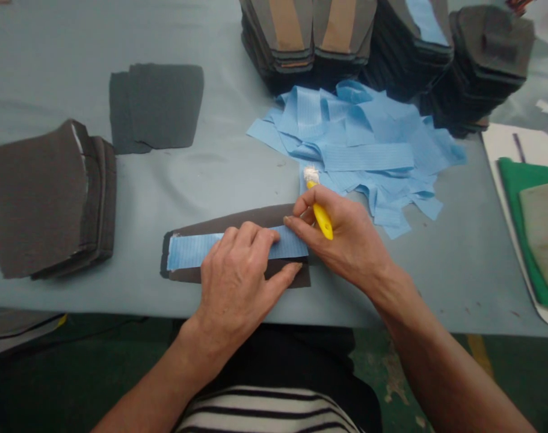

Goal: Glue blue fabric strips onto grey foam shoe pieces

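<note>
A dark tapered fabric panel (237, 218) lies on the table near its front edge, with a light blue ribbed strip (192, 251) lengthwise on top. My left hand (242, 270) rests on the strip, fingers bent a little and thumb spread toward the panel's lower right. In my right hand (341, 231) is a small yellow brush (322, 220), its whitish bristles pointing away from me. The right thumb and fingertips touch the strip near its right end. Beyond that hand spreads a loose pile of blue strips (368, 156).
Brown-grey stacked pieces (39, 198) stand at the left, near two flat dark pieces (165, 105). More tall stacks (341, 30) line the back. To the right lies a white board (497, 141) with a green piece (521, 180) on it.
</note>
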Demonstrator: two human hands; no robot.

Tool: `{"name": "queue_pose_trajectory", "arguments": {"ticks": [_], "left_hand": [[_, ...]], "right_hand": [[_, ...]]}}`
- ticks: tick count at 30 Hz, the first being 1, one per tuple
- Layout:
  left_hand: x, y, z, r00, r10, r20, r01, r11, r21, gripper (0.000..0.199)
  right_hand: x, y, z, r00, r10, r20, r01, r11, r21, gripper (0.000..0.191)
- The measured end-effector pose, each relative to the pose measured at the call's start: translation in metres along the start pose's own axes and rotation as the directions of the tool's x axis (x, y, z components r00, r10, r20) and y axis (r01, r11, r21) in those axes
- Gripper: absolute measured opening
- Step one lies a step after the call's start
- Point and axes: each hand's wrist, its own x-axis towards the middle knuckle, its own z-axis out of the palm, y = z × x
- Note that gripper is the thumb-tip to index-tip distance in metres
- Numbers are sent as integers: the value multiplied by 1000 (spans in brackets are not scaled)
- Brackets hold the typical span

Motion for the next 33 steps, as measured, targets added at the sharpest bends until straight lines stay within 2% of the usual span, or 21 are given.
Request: {"name": "queue_pose_trajectory", "arguments": {"ticks": [3, 9, 15, 17, 20, 24, 26, 29, 33], "left_hand": [[1, 7, 4, 998, -55, -10, 55, 998, 44, 31], [-1, 15, 12, 993, -80, -90, 90, 990, 110, 33], [-1, 19, 15, 986, -112, -121, 129, 982, 138, 6], [-1, 20, 14, 987, -103, -125, 120, 983, 141, 2], [-1, 18, 13, 987, -97, -125, 113, 985, 130, 7], [0, 15, 11, 986, -106, -128, 115, 991, 65, 12], [1, 13, 10, 983, -121, -137, 125, 992, 20, 15], [3, 11, 7, 978, -151, -147, 146, 988, -40, 18], [4, 10, 4, 975, -191, -118, 179, 978, -104, 18]], "right_hand": [[1, -3, 2, 1000, 29, -8, -29, 999, 12, 10], [0, -4, 5, 998, 25, -63, -26, 1000, -9, 10], [-2, -2, 10, 994, -1, -114, 3, 1000, 14, 14], [-2, -3, 8, 990, -36, -138, 37, 999, 2, 16], [-6, -5, 0, 969, -121, -214, 125, 992, 3, 20], [-21, -2, -18, 952, -166, -256, 206, 969, 138, 31], [-31, 2, -25, 935, -155, -319, 219, 960, 174, 41], [-43, 7, -29, 884, -84, -460, 215, 947, 240, 50], [-50, 9, -23, 790, 122, -601, 154, 909, 387, 35]]}}
